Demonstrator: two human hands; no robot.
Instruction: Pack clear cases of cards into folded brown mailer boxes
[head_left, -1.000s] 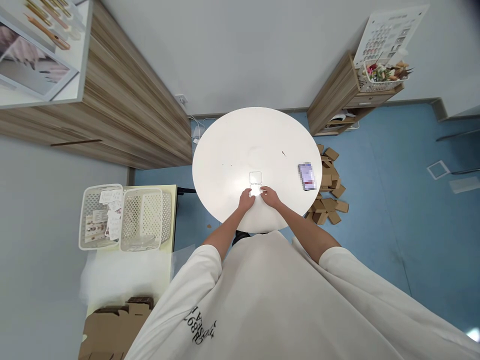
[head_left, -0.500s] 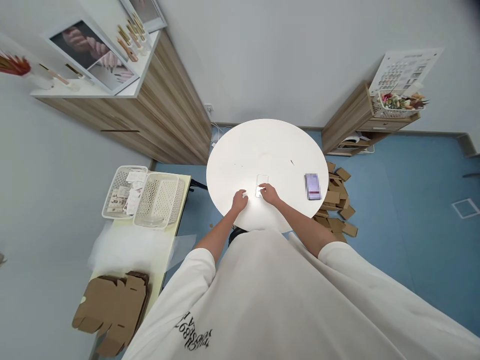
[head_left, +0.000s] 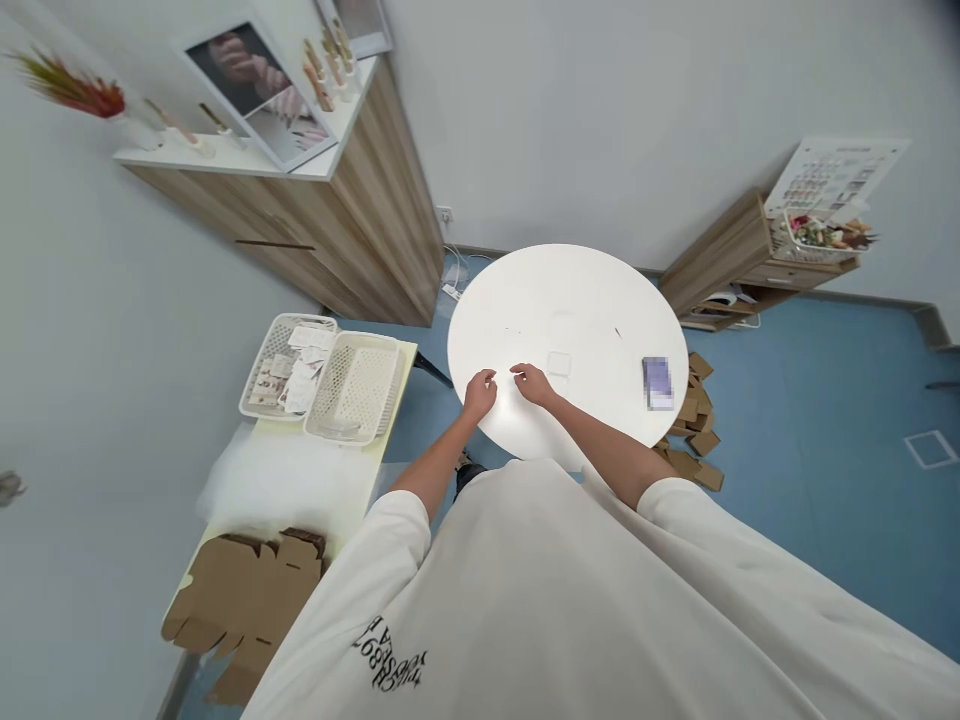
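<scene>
Over the near left part of the round white table (head_left: pixel 570 285), my left hand (head_left: pixel 481 393) has its fingers curled toward the thumb. Facing it across a narrow gap is my right hand (head_left: pixel 531 384), with fingers bent and drawn together. Anything between the fingertips of either hand is too small and washed out by the bright tabletop to make out. Just right of my right hand lies a flat, clear, squarish case (head_left: pixel 559 363) with a pale outline. A fainter clear outline shows below it, partly lost in glare.
A blurred purple phone-like rectangle (head_left: pixel 658 384) and a thin dark stick (head_left: pixel 618 333) lie on the table. Left are white baskets (head_left: pixel 352 390), plastic film (head_left: pixel 277 480) and flat cardboard boxes (head_left: pixel 247 590). A wooden cabinet (head_left: pixel 382 200) stands behind; cardboard pieces (head_left: pixel 701 410) lie right.
My right hand has left the lower clear outline and come across to the left, closer to my left hand. The whole view has shifted, so the table appears further right.
</scene>
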